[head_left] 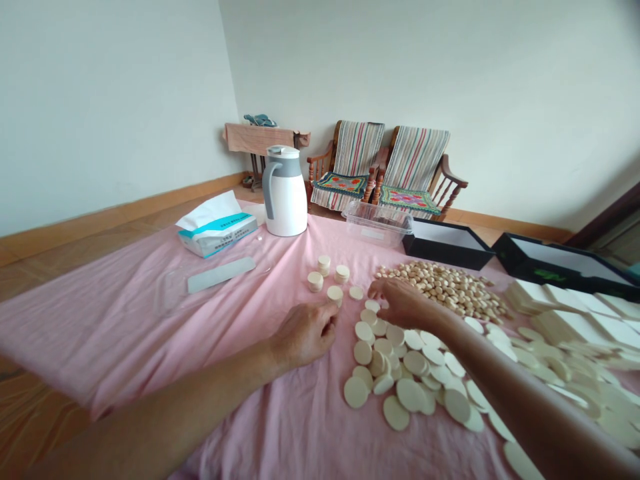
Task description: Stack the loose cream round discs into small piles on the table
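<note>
My left hand (307, 333) is low over the pink cloth with its fingers curled. Its fingertips reach the near side of a short stack of pale round wooden discs (335, 295); what they hold, if anything, is hidden. My right hand (397, 301) reaches across from the right, fingers bent downward and apart, beside a loose disc (371, 305) at the edge of the spread pile of discs (415, 363). Further small disc stacks (315, 281) stand beyond my left hand, and a single disc (356, 293) lies between the hands.
A heap of small wooden beads (450, 288) lies behind my right forearm. Pale square pieces (575, 313) are piled at right. Behind stand black boxes (445, 253), a clear plastic container (375, 230), a white jug (290, 200) and a tissue pack (217, 233). A clear lid (175, 287) lies left.
</note>
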{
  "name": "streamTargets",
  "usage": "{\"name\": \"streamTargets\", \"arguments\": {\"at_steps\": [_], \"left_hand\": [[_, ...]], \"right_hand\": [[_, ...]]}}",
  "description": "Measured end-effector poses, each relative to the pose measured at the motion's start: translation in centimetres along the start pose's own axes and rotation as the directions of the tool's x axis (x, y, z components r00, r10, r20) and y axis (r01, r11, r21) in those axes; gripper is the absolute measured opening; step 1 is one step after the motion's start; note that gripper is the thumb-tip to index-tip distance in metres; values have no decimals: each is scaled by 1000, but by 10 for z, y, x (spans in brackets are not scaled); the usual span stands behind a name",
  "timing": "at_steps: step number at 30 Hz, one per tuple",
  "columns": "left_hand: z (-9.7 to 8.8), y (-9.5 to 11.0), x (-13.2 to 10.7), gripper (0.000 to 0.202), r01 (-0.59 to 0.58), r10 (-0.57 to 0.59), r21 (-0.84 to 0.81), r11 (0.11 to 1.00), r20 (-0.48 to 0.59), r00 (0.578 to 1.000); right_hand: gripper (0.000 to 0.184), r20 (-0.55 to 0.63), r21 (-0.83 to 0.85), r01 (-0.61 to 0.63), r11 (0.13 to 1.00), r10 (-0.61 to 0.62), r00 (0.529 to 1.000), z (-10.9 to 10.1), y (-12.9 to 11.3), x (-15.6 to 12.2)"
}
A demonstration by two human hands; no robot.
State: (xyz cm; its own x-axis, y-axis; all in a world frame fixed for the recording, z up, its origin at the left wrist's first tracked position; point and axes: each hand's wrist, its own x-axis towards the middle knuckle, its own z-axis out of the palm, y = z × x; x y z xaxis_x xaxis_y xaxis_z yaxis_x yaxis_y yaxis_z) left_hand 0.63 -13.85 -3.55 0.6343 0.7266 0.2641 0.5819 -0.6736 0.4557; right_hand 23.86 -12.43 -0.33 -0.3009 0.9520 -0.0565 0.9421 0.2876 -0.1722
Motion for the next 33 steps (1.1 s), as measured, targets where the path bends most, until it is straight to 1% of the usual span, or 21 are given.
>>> {"name": "streamTargets", "arguments": {"at_steps": [2, 8, 11, 13, 16, 18, 20, 22, 24, 26, 29, 33], "left_hand": [[0, 0, 0, 13, -3, 3, 13, 1000, -8, 1000], [-1, 0, 0, 13, 5, -5, 20, 1000, -4, 1000], [-1, 1, 0, 13, 4, -4, 12, 1000, -6, 1000], [-1, 1, 0, 14, 2, -2, 12, 1000, -6, 1000], [-1, 1, 0, 13, 8, -8, 15, 1000, 0, 1000], [-1, 1, 0, 13, 12, -12, 18, 1000, 1, 1000], [0, 1, 0, 13, 11, -11, 25, 1000, -4, 1000], [0, 0, 0, 14, 7, -7, 35, 999, -14, 1000], [1, 0, 0, 13, 3, -2, 40, 999, -18, 1000], [1, -1, 0, 12, 2, -1, 32, 999, -16, 1000], [0, -1, -1, 11, 4, -4, 4, 1000, -5, 1000], [-2, 1, -1, 11, 13, -13, -10, 1000, 7, 1000]], "right_hand": [[29, -5, -21, -7, 1000, 7, 1000, 3, -1, -1], [28, -23, 8, 20, 1000, -20, 1000, 8, -3, 0], [23, -92, 27, 13, 1000, -11, 996, 11, -3, -1], [21, -162, 23, -30, 999, 34, 986, 13, -3, -1], [25, -239, 27, -89, 996, 93, 967, 14, -1, 1], [26, -254, 56, -78, 995, 90, 963, 13, -2, 3], [21, -269, 66, -53, 996, 68, 961, 12, -5, 6], [17, -298, 48, -35, 998, 47, 953, 11, -10, 8], [18, -327, 15, -35, 999, 38, 944, 12, -16, 12], [21, -332, -20, -60, 998, 50, 942, 14, -22, 17], [26, -308, -58, -103, 993, 80, 948, 17, -27, 23], [29, -274, -95, -112, 989, 83, 958, 20, -31, 28]]}}
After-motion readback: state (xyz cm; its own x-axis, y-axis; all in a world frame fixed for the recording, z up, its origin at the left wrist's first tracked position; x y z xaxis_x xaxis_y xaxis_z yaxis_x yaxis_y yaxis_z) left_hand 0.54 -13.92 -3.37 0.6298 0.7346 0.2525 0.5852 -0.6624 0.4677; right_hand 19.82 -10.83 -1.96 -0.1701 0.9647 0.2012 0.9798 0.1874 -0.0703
